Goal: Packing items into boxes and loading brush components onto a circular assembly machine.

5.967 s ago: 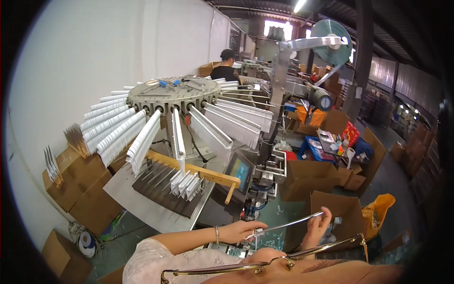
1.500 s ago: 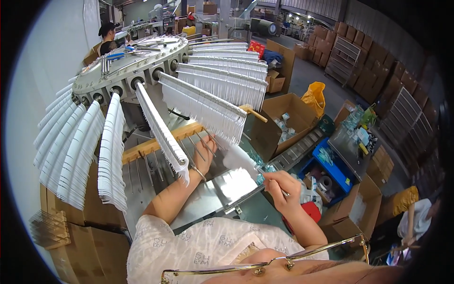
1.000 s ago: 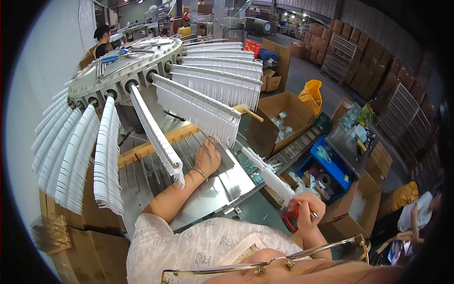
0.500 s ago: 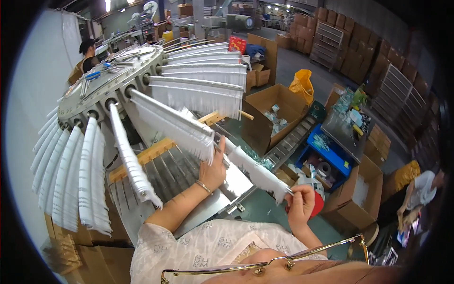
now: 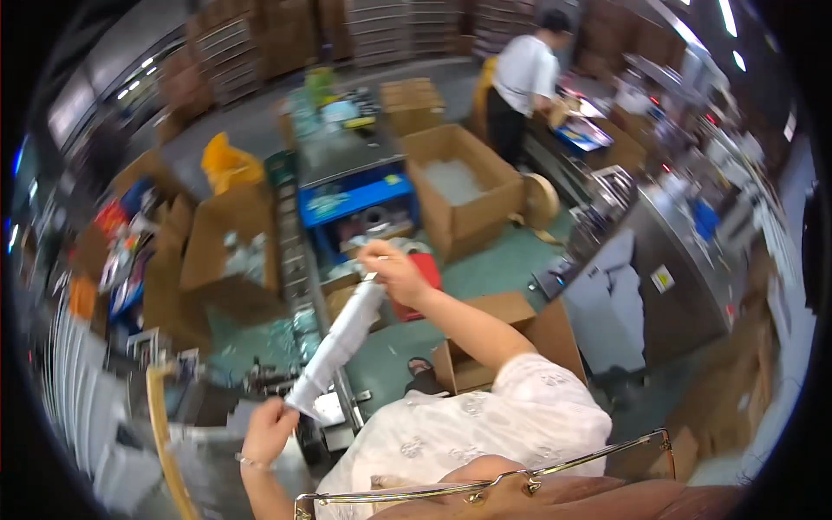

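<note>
Stretched between my two hands is a long metal rod packed with thin white pieces (image 5: 340, 336), their kind too blurred to make out. My left hand (image 5: 269, 433) is closed on its near lower end. Higher and farther right, my right hand (image 5: 394, 273) grips the other end. The rod slants up to the right, in the air over the green floor and beside a narrow conveyor. More white-loaded rods (image 5: 69, 373) hang at the far left, smeared by motion.
Ahead stand an open carton with small packets (image 5: 230, 282), a conveyor (image 5: 299, 251), a blue bin (image 5: 360, 208) under a metal table, and another open carton (image 5: 468, 212). A person in white (image 5: 524, 78) works beyond. A metal machine (image 5: 685, 260) stands right; a wooden bar (image 5: 162, 433) is near left.
My view has swung right, away from the round rack of rods. The loaded rod is now clear of the rack, still in both hands, its right end raised.
</note>
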`<control>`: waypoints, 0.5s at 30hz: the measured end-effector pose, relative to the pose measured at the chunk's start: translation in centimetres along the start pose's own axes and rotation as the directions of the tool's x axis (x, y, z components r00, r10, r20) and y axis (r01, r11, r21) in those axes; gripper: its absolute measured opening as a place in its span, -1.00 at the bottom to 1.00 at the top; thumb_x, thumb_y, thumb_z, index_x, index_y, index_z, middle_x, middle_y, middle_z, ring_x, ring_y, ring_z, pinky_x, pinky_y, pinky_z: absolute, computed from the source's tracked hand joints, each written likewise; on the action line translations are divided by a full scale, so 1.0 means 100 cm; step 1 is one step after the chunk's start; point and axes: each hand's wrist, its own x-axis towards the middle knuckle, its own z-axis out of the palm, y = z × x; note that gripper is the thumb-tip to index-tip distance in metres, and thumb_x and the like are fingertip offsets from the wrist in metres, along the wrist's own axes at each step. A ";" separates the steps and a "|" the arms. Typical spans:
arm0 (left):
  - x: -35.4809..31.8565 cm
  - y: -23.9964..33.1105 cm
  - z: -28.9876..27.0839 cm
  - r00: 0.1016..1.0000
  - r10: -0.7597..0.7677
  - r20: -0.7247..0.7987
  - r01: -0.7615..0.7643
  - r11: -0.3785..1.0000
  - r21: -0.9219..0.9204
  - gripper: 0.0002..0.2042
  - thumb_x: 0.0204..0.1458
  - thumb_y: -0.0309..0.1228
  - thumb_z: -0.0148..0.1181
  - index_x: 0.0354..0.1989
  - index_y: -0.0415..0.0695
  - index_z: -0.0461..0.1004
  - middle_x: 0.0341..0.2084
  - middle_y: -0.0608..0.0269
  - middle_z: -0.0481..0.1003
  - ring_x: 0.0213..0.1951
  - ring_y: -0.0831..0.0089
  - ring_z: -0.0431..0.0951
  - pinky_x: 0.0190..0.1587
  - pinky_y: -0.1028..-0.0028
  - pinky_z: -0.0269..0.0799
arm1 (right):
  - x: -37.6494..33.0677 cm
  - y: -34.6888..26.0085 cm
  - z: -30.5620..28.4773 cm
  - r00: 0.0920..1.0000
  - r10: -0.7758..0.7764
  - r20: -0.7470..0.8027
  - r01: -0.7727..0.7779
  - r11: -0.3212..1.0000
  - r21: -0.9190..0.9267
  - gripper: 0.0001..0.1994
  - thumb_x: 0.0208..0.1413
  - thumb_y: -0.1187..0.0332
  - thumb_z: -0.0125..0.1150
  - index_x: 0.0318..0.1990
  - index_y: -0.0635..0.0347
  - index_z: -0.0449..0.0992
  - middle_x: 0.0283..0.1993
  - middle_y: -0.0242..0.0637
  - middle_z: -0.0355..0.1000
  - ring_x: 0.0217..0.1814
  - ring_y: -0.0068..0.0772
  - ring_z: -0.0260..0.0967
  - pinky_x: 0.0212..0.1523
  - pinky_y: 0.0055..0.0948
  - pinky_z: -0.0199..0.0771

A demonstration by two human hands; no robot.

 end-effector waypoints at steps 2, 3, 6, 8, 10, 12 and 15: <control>0.020 0.001 0.007 0.959 0.068 0.276 0.111 0.805 -0.584 -0.84 -0.02 -0.40 -0.04 -0.45 -0.26 0.34 -0.53 0.24 0.40 -0.54 0.49 0.39 -0.48 0.56 0.30 | 0.033 -0.009 -0.015 0.970 -0.200 0.137 0.214 0.972 -0.095 -0.90 -0.03 0.38 0.00 -0.37 0.19 0.35 -0.43 -0.49 0.22 -0.39 -0.68 0.13 -0.35 -0.65 0.18; 0.034 0.004 0.013 0.958 0.106 0.267 0.107 0.731 -0.674 -0.81 0.01 -0.37 -0.06 -0.42 -0.27 0.34 -0.55 0.22 0.40 -0.54 0.48 0.39 -0.47 0.56 0.30 | 0.048 -0.015 -0.021 0.957 -0.219 0.190 0.249 0.956 -0.151 -0.89 -0.04 0.39 0.00 -0.39 0.23 0.35 -0.40 -0.46 0.24 -0.30 -0.62 0.16 -0.21 -0.60 0.17; 0.072 0.005 0.032 0.966 0.194 0.173 0.013 0.628 -0.778 -0.77 0.05 -0.31 -0.09 -0.42 -0.27 0.31 -0.62 0.20 0.35 -0.58 0.45 0.34 -0.52 0.53 0.26 | 0.083 -0.022 -0.023 0.933 -0.153 0.325 0.246 0.933 -0.265 -0.85 0.02 0.34 -0.05 -0.33 0.23 0.33 -0.35 -0.42 0.27 -0.27 -0.61 0.16 -0.18 -0.57 0.18; 0.098 0.017 0.040 0.981 0.174 0.086 -0.016 0.515 -0.857 -0.78 0.06 -0.31 -0.11 -0.48 -0.24 0.26 -0.66 0.22 0.30 -0.64 0.45 0.26 -0.56 0.48 0.20 | 0.109 -0.032 -0.036 0.952 -0.245 0.185 0.297 0.889 -0.350 -0.82 0.03 0.33 -0.06 -0.26 0.23 0.30 -0.38 -0.32 0.26 -0.32 -0.51 0.20 -0.25 -0.55 0.21; 0.124 0.036 0.040 0.983 0.179 0.030 -0.053 0.441 -0.896 -0.78 0.08 -0.32 -0.14 -0.47 -0.22 0.26 -0.67 0.23 0.29 -0.65 0.46 0.25 -0.57 0.48 0.20 | 0.126 -0.032 -0.057 0.891 -0.453 -0.036 0.391 0.804 -0.447 -0.82 0.02 0.36 -0.05 -0.26 0.25 0.26 -0.46 -0.25 0.23 -0.42 -0.42 0.21 -0.36 -0.48 0.23; 0.156 0.054 0.046 0.987 0.157 -0.043 -0.101 0.384 -0.918 -0.81 0.09 -0.34 -0.15 -0.47 -0.20 0.26 -0.64 0.25 0.30 -0.59 0.47 0.27 -0.50 0.49 0.20 | 0.117 -0.017 -0.076 0.847 -0.513 -0.136 0.421 0.806 -0.416 -0.88 0.00 0.41 -0.02 -0.34 0.25 0.25 -0.51 -0.27 0.20 -0.49 -0.43 0.17 -0.44 -0.49 0.20; 0.203 0.078 0.057 0.975 0.128 -0.184 -0.222 0.453 -0.863 -0.83 0.10 -0.35 -0.14 -0.43 -0.19 0.26 -0.48 0.24 0.33 -0.40 0.48 0.33 -0.30 0.47 0.26 | 0.065 0.026 -0.066 0.938 -0.343 0.043 0.335 0.874 -0.353 -0.89 0.00 0.41 -0.02 -0.39 0.21 0.22 -0.55 -0.29 0.21 -0.52 -0.51 0.19 -0.49 -0.49 0.19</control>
